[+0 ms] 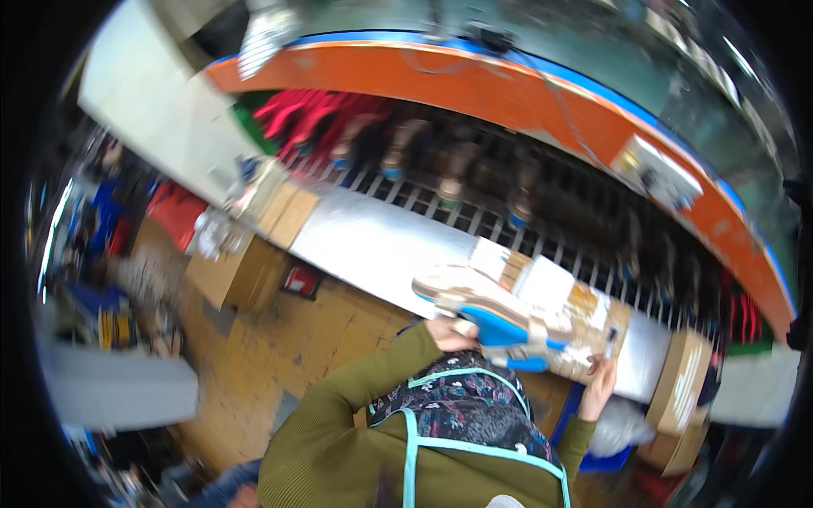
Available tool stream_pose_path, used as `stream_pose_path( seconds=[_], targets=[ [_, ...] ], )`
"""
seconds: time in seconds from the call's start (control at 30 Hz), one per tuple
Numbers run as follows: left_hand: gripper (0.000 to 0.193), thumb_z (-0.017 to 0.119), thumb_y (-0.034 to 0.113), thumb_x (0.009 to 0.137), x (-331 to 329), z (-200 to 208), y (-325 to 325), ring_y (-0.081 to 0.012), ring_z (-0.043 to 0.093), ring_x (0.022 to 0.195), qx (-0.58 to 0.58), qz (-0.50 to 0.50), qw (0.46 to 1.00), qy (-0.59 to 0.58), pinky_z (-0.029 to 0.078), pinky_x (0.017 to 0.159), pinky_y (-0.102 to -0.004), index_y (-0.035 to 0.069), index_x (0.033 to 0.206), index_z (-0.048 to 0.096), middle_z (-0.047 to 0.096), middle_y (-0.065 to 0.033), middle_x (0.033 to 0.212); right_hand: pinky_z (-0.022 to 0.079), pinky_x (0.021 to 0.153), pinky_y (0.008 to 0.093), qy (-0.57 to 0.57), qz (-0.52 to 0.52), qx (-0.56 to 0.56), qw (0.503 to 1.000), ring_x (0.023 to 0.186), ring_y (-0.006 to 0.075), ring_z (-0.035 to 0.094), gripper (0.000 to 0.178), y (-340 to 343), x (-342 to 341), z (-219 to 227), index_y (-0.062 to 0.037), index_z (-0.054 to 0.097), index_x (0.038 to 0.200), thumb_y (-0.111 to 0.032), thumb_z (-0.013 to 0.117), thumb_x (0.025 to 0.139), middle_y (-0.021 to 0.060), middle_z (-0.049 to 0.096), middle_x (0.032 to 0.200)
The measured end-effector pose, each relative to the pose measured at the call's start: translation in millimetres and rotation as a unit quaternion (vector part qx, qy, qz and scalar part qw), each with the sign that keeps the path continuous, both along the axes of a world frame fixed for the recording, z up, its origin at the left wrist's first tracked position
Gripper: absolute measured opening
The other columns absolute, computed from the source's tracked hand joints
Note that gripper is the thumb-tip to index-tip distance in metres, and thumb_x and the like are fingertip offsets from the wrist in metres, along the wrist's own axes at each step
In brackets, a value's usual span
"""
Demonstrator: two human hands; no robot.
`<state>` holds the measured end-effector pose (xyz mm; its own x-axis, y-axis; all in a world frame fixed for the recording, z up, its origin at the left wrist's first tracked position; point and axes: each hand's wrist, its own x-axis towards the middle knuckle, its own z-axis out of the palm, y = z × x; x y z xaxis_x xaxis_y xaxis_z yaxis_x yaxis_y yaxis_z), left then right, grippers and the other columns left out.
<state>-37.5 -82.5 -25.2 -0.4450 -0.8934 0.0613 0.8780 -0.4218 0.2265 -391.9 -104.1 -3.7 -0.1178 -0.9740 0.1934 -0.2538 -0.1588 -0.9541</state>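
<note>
My left hand (453, 334) is closed on the near left edge of a shoe on a blue last (495, 326), tilted with its pale beige sole facing up. Straps of a light colour cross the blue part. At the shoe's right, my right hand (600, 383) pinches a thin stick-like tool (611, 341) whose tip is blurred; its kind is unclear. Behind the shoe, white and brown pieces (544, 284) lie on a cardboard-covered patch of the metal ledge (373, 240).
Beyond the ledge runs a rack of metal bars (411, 199) under an orange hood (508, 97), with several shoes on lasts (453, 173) on it. Cardboard boxes (680, 381) stand at the right. Another box (233, 271) sits at the left, above the brown floor (313, 339).
</note>
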Motion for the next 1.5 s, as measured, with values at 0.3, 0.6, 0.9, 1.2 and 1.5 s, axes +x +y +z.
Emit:
stream_pose_path(
  seconds=[0.3, 0.6, 0.9, 1.2, 1.5],
  targets=[
    [0.118, 0.081, 0.045, 0.076, 31.3, 120.2, -0.2, -0.051, -0.002, 0.144, -0.226, 0.209, 0.943, -0.129, 0.022, 0.107, -0.0747, 0.025, 0.157, -0.003, -0.017, -0.014, 0.16, 0.039, 0.068, 0.0339, 0.213, -0.048, 0.125, 0.968, 0.064, 0.017, 0.059, 0.01, 95.8, 20.1, -23.7, -0.009, 0.073, 0.089, -0.019, 0.07, 0.088, 0.0055, 0.064, 0.075],
    [0.12, 0.094, 0.038, 0.057, 89.1, 130.9, 24.2, -0.0393, 0.029, 0.142, -0.176, 0.435, 0.859, -0.205, 0.029, 0.111, -0.0673, 0.01, 0.152, 0.026, 0.027, -0.0152, 0.157, 0.03, 0.076, 0.039, 0.412, -0.053, -0.046, 0.908, 0.075, 0.0214, 0.056, 0.005, 52.4, 75.1, -73.5, -0.0157, 0.072, 0.084, -0.02, 0.074, 0.082, 0.0011, 0.061, 0.078],
    [0.111, 0.09, 0.043, 0.065, 87.7, 123.1, 46.8, -0.0288, 0.033, 0.142, -0.143, 0.539, 0.752, -0.352, 0.025, 0.119, -0.0484, 0.009, 0.151, 0.029, 0.034, -0.0079, 0.155, 0.031, 0.077, 0.0408, 0.437, -0.03, -0.091, 0.894, 0.077, 0.0227, 0.055, 0.005, 47.0, 75.0, -68.4, -0.0152, 0.072, 0.082, -0.018, 0.075, 0.08, 0.0016, 0.059, 0.078],
    [0.104, 0.078, 0.051, 0.071, 111.4, 103.7, 34.0, -0.0337, 0.039, 0.135, -0.148, 0.491, 0.807, -0.293, 0.029, 0.116, -0.0527, 0.01, 0.152, 0.027, 0.034, -0.0112, 0.152, 0.031, 0.076, 0.041, 0.444, -0.018, -0.084, 0.892, 0.077, 0.0218, 0.056, 0.005, 42.7, 73.9, -80.1, -0.0159, 0.073, 0.083, -0.019, 0.076, 0.079, 0.0018, 0.059, 0.078],
    [0.092, 0.061, 0.059, 0.08, 95.1, 121.6, 26.0, -0.0399, 0.047, 0.127, -0.067, 0.226, 0.967, -0.099, 0.035, 0.111, -0.0574, 0.011, 0.152, 0.028, 0.039, -0.017, 0.147, 0.032, 0.078, 0.0417, 0.46, -0.025, -0.1, 0.882, 0.077, 0.0223, 0.055, 0.006, 35.1, 77.0, -85.6, -0.0162, 0.073, 0.081, -0.021, 0.076, 0.079, 0.002, 0.059, 0.077]
  ],
)
